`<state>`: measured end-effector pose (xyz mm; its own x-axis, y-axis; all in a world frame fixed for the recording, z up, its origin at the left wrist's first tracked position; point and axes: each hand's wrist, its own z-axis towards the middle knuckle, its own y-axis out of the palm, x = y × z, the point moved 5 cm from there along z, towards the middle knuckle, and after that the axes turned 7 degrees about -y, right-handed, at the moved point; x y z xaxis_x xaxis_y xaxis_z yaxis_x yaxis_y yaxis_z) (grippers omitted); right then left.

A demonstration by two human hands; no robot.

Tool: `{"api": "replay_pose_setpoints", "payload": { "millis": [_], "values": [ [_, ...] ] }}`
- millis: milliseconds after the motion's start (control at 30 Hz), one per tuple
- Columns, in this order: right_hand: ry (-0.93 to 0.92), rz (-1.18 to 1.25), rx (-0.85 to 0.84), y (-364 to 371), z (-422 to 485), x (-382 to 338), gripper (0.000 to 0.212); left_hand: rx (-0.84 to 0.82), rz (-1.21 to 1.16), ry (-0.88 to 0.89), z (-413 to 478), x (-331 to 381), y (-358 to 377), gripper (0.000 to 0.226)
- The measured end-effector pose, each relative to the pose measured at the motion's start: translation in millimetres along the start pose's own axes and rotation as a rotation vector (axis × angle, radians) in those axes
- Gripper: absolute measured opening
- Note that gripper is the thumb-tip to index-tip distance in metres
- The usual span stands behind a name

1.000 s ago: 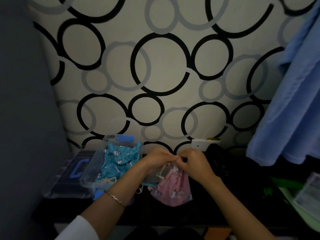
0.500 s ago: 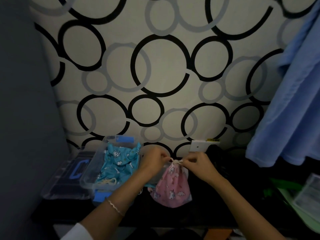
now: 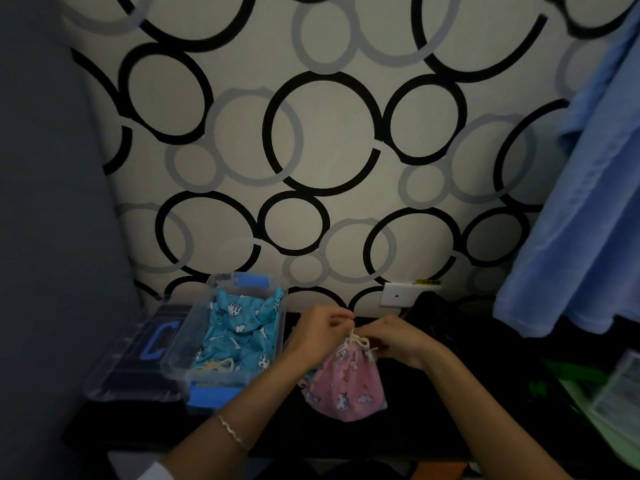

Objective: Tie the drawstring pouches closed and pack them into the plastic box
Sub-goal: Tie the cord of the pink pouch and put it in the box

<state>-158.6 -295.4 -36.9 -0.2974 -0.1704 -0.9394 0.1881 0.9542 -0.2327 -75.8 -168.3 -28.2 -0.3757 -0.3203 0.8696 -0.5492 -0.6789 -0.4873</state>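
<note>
The background is taken up by a pale wall [image 3: 329, 140] printed with black and grey rings, and a large blue cloth [image 3: 581, 220] is seen hanging down the right side. Below them a dark counter [image 3: 433, 431] is spread across the lower part of the view. At its left a clear lid [image 3: 138, 372] with a blue handle is laid flat. Just beside it, to the right, the clear plastic box [image 3: 183, 344] with blue clips is set with its long side running away from the viewer. The box is filled with blue pouches [image 3: 239, 327] printed with white figures, and a pale string is shown on the one nearest the front. Right of the box, a pink pouch [image 3: 346, 386] with a unicorn print is held up by its gathered neck; whether its rounded bottom is rested on the counter cannot be told. The neck is enclosed between the left hand [image 3: 318, 332] and the right hand [image 3: 401, 339], which are placed close together above it. A white cord [image 3: 358, 341] is seen looped at the neck in the shape of a bow. The fingers [image 3: 341, 322] of the left hand are curled, and one side of the cord is pinched in them. The fingers [image 3: 375, 332] of the right hand are likewise curled tight, and the other side of the cord is pinched there. A thin bracelet [image 3: 232, 431] is worn on the left wrist. A small white plate [image 3: 398, 295] is fixed to the wall behind the hands
</note>
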Motion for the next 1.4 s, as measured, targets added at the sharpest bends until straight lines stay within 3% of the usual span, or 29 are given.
{"api": "replay_pose_setpoints", "payload": {
  "millis": [200, 467, 600, 700, 800, 900, 1067, 1400],
  "values": [
    [-0.001, 0.178, -0.038, 9, 1, 3, 0.009, -0.085, -0.154, 0.013, -3, 6, 7, 0.028],
    [-0.019, 0.31, 0.012, 12, 0, 7, 0.023, -0.087, -0.167, -0.087, 1, -7, 1, 0.02],
    [-0.077, 0.31, 0.058, 10, -1, 8, 0.014, -0.107, -0.164, -0.071, 0, -7, -2, 0.016],
    [-0.082, 0.343, 0.039, 11, -1, 9, 0.018, -0.127, -0.182, -0.07, 1, -4, -5, 0.018],
    [-0.097, 0.411, 0.044, 9, -1, 8, 0.005, -0.142, -0.211, -0.057, 2, 1, -11, 0.026],
    [-0.116, 0.384, 0.05, 2, -2, 4, 0.012, -0.149, -0.226, -0.029, 2, 7, -16, 0.031],
    [-0.017, 0.282, -0.125, 12, -5, 2, 0.024, -0.142, -0.177, 0.049, 3, 13, -16, 0.011],
    [0.135, 0.409, -0.233, 19, 0, 16, 0.037, -0.135, -0.261, 0.011, -1, 7, -9, 0.021]
  ]
}}
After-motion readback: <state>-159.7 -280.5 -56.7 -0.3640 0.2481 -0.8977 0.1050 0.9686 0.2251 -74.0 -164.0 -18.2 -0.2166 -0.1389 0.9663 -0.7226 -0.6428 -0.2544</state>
